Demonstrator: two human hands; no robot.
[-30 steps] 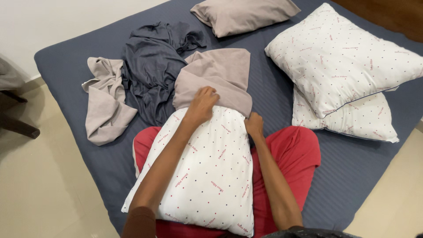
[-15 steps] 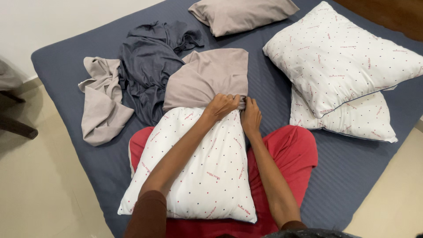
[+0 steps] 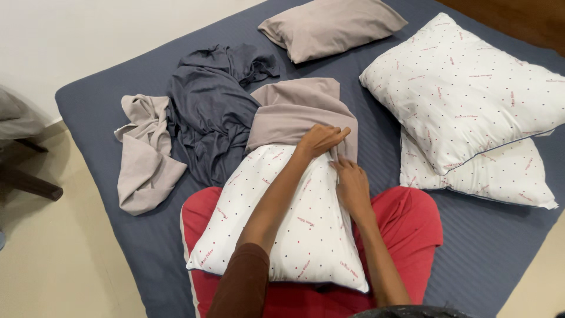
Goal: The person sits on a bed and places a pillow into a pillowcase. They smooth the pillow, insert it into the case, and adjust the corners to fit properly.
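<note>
White dotted pillow point(image 3: 282, 229) at near centre of bed point(image 3: 488, 247), far end inside taupe pillowcase point(image 3: 297, 112). Soft, light, compressible. Left hand point(image 3: 321, 139) fingers pinched on pillowcase hem; right hand point(image 3: 352, 184) fingers curled, gripping hem alongside. Best hold: hem corners.

A blue-grey bed point(image 3: 147, 235) carries pillows point(image 3: 465, 88), a red cushion point(image 3: 412, 218), and crumpled grey cloths point(image 3: 147, 159).

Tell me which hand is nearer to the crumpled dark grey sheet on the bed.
Left. The left hand grips the taupe pillowcase right beside the crumpled dark grey sheet. The right hand rests on the white dotted pillow, farther from it.
</note>
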